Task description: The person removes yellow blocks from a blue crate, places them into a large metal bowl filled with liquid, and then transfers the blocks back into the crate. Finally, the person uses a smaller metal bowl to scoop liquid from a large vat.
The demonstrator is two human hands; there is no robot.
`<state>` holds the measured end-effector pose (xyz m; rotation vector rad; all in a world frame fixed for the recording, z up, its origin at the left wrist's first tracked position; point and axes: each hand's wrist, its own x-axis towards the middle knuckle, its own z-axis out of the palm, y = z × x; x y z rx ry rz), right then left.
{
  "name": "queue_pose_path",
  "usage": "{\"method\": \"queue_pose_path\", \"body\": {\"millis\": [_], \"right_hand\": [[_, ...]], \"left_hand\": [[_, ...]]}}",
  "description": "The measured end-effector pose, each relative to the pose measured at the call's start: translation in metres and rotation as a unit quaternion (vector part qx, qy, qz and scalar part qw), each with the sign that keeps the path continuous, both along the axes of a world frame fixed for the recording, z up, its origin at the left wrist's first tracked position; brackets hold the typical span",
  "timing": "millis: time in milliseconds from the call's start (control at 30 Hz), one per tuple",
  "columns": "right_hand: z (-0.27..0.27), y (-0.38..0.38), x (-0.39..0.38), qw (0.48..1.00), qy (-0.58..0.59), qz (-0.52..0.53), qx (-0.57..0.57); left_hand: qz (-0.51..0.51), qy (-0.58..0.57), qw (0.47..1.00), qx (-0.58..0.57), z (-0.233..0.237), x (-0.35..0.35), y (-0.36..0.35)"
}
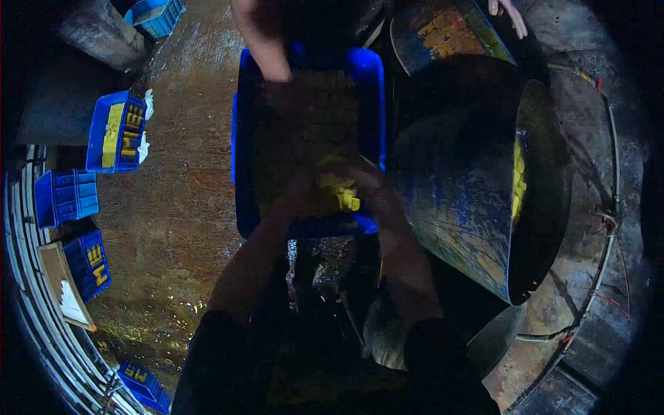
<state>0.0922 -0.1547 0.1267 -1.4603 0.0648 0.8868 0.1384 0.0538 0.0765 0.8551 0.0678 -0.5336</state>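
Note:
Both my arms reach forward into a large blue crate whose inside lies in deep shadow. My right hand curls round several small yellow chunks near the crate's near right corner. Close beside it, my left hand is dark and blurred, so its fingers do not show. Dim blocks fill the crate's floor. At the far side, another person's hand reaches over the rim.
At right stands a big tilted metal drum with yellow pieces inside. A second person's hand is at the top right. Along the left are blue crates and a wooden frame. The brown floor looks wet.

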Motion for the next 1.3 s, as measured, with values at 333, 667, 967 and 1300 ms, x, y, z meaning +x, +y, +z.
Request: {"method": "queue_pose_path", "body": {"millis": [333, 667, 967, 1300], "right_hand": [[-0.095, -0.021, -0.055, 0.968, -0.135, -0.106, -0.181], [0.256, -0.124, -0.253, 0.932, -0.181, -0.273, -0.153], [0.322, -0.316, -0.528, 0.726, -0.160, -0.644, -0.180], [0.030, -0.327, -0.624, 0.851, 0.006, -0.084, -0.519]], "left_hand": [[-0.171, -0.064, 0.869, 0.459, -0.124, -0.132, -0.027], [0.091, -0.329, 0.776, 0.530, 0.046, -0.139, -0.152], [-0.307, -0.514, 0.800, 0.040, 0.363, -0.346, -0.431], [-0.692, -0.686, 0.061, 0.216, 0.075, -0.509, -0.509]]}}
